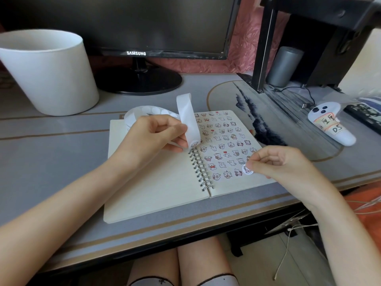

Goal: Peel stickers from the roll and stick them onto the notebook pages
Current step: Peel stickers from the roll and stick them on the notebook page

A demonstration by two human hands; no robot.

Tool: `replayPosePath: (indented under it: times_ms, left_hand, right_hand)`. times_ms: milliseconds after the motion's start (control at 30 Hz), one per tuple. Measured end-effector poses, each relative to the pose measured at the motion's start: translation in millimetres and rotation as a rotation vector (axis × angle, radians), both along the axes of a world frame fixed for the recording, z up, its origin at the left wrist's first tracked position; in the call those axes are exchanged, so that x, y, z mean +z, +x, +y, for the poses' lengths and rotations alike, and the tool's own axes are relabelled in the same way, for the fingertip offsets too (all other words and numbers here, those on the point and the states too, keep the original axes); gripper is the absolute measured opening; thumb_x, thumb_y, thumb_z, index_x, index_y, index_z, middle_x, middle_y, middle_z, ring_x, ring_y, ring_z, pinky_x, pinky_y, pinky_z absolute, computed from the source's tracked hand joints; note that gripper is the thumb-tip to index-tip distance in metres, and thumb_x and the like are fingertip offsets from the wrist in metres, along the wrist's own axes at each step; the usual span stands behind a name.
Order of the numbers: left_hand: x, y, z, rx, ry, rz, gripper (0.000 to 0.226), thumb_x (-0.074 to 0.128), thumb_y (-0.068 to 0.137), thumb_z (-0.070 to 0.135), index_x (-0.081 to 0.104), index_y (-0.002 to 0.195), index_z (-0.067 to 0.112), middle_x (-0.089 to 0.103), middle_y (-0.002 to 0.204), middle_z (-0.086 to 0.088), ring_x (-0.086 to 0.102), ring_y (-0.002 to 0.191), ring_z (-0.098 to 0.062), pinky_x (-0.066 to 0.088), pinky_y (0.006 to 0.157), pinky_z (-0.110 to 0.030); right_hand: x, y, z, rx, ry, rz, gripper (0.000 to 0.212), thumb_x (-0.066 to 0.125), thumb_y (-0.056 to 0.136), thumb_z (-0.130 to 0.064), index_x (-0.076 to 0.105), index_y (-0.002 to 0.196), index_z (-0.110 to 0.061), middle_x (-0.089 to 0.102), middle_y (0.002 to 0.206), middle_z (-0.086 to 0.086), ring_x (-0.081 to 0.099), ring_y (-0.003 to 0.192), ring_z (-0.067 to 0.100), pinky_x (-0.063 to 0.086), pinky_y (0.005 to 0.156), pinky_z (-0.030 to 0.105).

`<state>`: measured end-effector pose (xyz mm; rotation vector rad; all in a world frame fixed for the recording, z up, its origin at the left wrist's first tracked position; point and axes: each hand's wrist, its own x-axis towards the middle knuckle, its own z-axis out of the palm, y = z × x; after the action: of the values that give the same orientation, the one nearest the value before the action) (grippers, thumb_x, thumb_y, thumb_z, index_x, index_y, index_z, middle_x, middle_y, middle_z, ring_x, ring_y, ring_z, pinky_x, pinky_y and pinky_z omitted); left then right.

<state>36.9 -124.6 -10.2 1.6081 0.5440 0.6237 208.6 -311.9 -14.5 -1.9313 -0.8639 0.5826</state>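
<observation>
A: Now, the right hand [282, 164] pinches a sticker [247, 169] just over the notebook's [154, 193] right page, bottom row. The left hand [152, 135] grips the roll [185, 114] above the spiral [201, 170].
B: Lower it level into the gap, then press it flat.

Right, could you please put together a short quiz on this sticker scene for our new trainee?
1. True or false: the left page is covered with stickers.
2. What does the right hand pinch? A) a pen B) a round sticker C) a coin
3. Which hand holds the sticker strip?
Key: 1 false; 2 B; 3 the left hand.
</observation>
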Motion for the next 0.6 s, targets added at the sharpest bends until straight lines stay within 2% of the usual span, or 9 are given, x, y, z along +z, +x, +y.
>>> replayPosePath:
  times_ms: [333,467,600]
  left_hand:
    - [0.3,-0.3,0.0,0.0,0.005,0.005,0.018,0.057,0.091,0.007,0.066,0.075,0.005,0.07,0.065,-0.003,0.067,0.063,-0.012,0.056,0.062,-0.021]
    - [-0.1,-0.1,-0.5,-0.001,0.008,0.006,0.019,0.057,0.091,0.007,0.066,0.075,0.005,0.07,0.065,-0.003,0.067,0.063,-0.012,0.055,0.061,-0.02]
    - [0.2,0.0,-0.4,0.001,0.005,0.001,0.019,0.057,0.091,0.007,0.066,0.074,0.006,0.07,0.065,-0.002,0.067,0.062,-0.012,0.055,0.061,-0.02]
  right_hand:
    - [-3.5,-0.2,0.4,-0.01,0.016,-0.031,0.009,0.075,0.076,-0.007,0.07,0.073,-0.014,0.066,0.066,-0.003,0.052,0.061,0.006,0.041,0.057,0.01]
    - [-5.3,-1.1,1.5,-0.022,0.021,-0.062,0.01,0.076,0.075,-0.008,0.07,0.071,-0.015,0.068,0.07,0.002,0.055,0.068,0.014,0.045,0.071,0.026]
    - [-6.8,-1.2,1.1,-0.037,0.012,-0.111,0.012,0.077,0.073,-0.01,0.069,0.068,-0.017,0.068,0.067,0.0,0.055,0.066,0.015,0.047,0.072,0.033]
